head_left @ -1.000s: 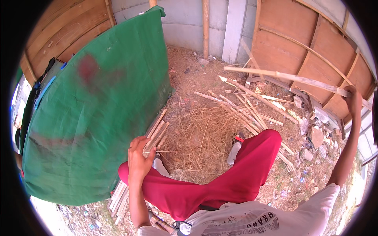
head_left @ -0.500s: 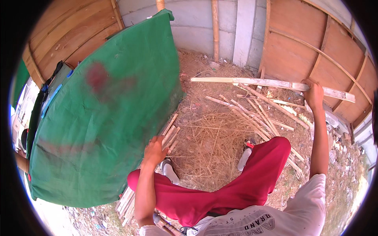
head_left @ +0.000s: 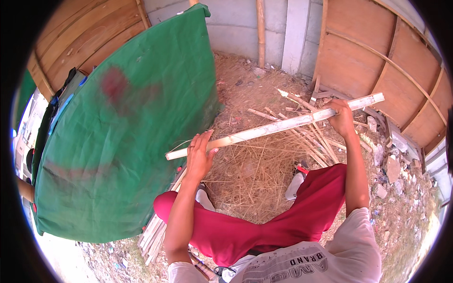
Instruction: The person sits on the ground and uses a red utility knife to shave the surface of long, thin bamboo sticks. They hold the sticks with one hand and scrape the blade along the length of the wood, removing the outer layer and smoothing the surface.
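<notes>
A long, pale split bamboo strip (head_left: 273,128) spans the space in front of me, tilted with its right end farther away. My right hand (head_left: 340,118) is closed around it some way in from the right end. Close to its left end, my left hand (head_left: 200,153) grips it with fingers over the far side and thumb on the near side. Below the strip, thin shavings (head_left: 250,179) litter the ground between my feet. Beyond the strip on the right lies a loose pile of split bamboo pieces (head_left: 302,139).
A green sheet (head_left: 141,141) hangs on the left, close to my left hand. Several bamboo strips (head_left: 153,236) lie beside my left leg. Stones and rubble (head_left: 392,169) cover the ground at right. Wooden panels (head_left: 358,52) and a grey wall (head_left: 236,28) stand behind.
My right hand has brought the bamboo strip nearer and leftward, lowering its left end. My left hand has risen from beside my knee and taken hold near that end.
</notes>
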A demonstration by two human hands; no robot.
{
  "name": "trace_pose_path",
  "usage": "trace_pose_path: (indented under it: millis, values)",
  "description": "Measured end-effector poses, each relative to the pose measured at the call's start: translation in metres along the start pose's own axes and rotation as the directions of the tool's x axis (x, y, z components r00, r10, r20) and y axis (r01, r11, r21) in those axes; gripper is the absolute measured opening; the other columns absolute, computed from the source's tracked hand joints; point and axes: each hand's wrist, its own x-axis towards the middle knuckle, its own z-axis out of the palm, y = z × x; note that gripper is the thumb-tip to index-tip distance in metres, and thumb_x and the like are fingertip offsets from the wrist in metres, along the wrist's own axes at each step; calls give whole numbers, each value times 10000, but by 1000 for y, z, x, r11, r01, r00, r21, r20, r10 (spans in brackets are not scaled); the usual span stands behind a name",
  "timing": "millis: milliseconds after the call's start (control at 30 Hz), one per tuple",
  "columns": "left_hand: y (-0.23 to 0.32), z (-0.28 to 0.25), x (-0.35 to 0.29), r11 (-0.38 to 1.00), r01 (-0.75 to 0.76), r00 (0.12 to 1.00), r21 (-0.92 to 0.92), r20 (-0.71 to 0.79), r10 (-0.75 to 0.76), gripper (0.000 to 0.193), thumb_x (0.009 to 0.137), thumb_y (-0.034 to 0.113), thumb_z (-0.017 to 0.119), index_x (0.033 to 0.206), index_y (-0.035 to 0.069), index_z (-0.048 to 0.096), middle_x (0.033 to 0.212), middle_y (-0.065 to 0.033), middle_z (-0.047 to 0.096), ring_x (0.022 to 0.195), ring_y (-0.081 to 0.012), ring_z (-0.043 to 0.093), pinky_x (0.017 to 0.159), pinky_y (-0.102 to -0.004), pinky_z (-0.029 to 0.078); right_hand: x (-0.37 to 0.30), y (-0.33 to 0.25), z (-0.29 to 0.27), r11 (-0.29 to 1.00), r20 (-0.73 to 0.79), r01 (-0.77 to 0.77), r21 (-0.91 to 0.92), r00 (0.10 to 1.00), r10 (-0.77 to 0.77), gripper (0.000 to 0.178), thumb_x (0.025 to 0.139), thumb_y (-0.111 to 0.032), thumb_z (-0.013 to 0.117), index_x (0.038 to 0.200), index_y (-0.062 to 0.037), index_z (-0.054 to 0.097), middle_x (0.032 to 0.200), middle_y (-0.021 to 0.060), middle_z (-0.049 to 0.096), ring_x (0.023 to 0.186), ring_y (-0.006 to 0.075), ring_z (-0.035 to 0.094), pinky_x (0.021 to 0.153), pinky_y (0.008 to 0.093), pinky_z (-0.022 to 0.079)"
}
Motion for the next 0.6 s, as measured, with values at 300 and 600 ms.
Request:
trace_pose_path:
  millis: [300,600]
  values:
    - [-13,16,0,976,159,974,-152,185,-130,422,969,241,638,1360,94,581,1285,-195,627,1203,-417,581,1062,-522,410,-17,-17,40,994,-17,-15,109,1000,17,292,601,91,738,852,-58,741,910,69,725,906,298,650,851,376,482]
    - [-21,14,-5,986,161,980,-38,122,-155,442,950,266,663,1347,86,592,1356,-170,588,1276,-372,535,1068,-559,379,-23,-24,38,998,-105,-18,62,994,24,271,629,80,736,851,-76,728,922,72,713,955,305,639,863,386,501]
